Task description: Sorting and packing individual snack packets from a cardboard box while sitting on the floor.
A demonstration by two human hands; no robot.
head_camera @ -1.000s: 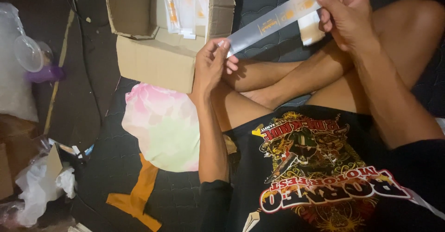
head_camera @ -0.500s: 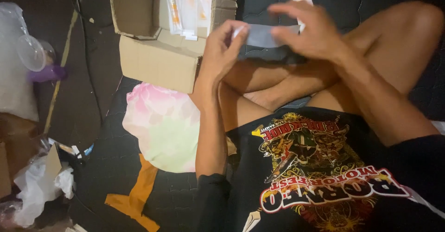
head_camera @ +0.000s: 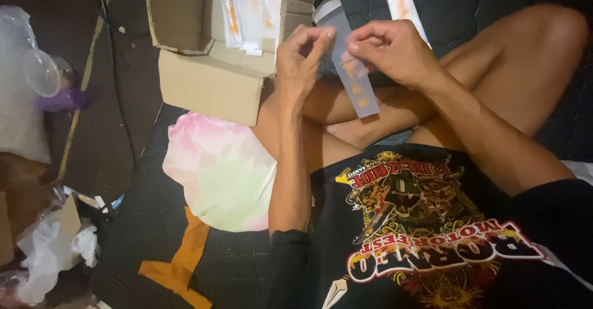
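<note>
- Where the long clear plastic strip with orange marks (head_camera: 353, 68) passes between the two hands, its middle blurs.
- Left hand (head_camera: 301, 55) and right hand (head_camera: 390, 50): fingers of each pinching this strip, above the crossed legs.
- One open brown cardboard box (head_camera: 213, 80), far left, holds more such strips, uncountable.

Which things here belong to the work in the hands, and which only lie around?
In the work:
- left hand and right hand, both pinching a clear plastic sleeve
- open cardboard box with more sleeves

Lying around:
- pastel cloth
- orange strip
- crumpled white bag
- clear cups
</note>
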